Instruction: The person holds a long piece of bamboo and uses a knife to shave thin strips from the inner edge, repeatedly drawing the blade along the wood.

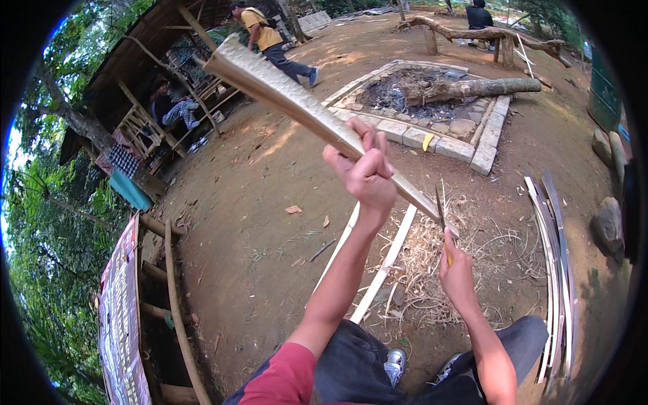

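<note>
My left hand (368, 177) is wrapped around a long piece of split bamboo (283, 101), raised at a slant with its wide rough end at the upper left. Its narrow end slopes down toward my right hand (457, 273), which is closed on the handle of a knife (441, 209). The thin dark blade points up and crosses the bamboo near its lower end; a bit of yellow handle shows by my fingers. Pale curled shavings (422, 270) lie on the ground below. Two pale strips (386, 266) stretch from near my left knee toward the shavings.
A bundle of long strips (550, 270) lies at right, beside a rock (607, 226). Ahead is a stone-edged fire pit (453, 147) with a charred log (472, 90). A wooden rail (177, 304) and banner (121, 317) run along the left. Other people are farther back.
</note>
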